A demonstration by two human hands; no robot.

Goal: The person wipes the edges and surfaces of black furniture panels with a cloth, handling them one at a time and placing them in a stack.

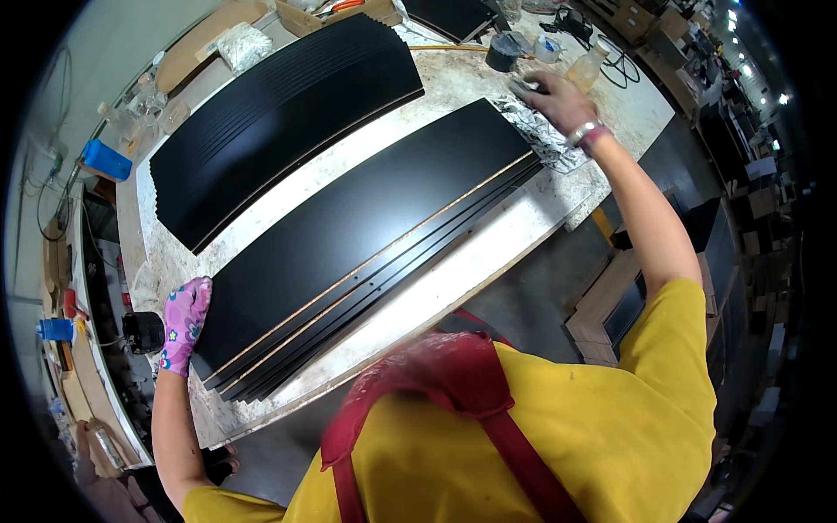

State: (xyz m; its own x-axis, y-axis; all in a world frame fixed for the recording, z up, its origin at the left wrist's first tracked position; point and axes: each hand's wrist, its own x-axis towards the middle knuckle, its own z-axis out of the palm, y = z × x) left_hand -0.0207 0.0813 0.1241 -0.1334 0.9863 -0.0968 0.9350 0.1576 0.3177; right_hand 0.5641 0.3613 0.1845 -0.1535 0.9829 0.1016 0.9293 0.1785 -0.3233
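In front of me lies a stack of long black boards point(366, 218), fanned slightly along its near edge, where bare brown strips show. My left hand point(185, 321), in a pink flowered glove, is closed against the left end of the top boards; its fingertips are partly hidden. Beyond the right end, my bare right hand point(562, 103) hovers over crumpled silvery wrapping point(554, 148). Its fingers are curled and blurred around something small and greyish that I cannot make out. Farther back sits a second stepped stack of black boards point(296, 113).
A dark cup point(503, 52), a small clear tub point(547, 49) and a bottle of yellowish liquid point(587, 68) stand beyond my right hand. A clear bag point(244, 48) lies at the back left. The stained white table point(453, 270) has its near edge before my body.
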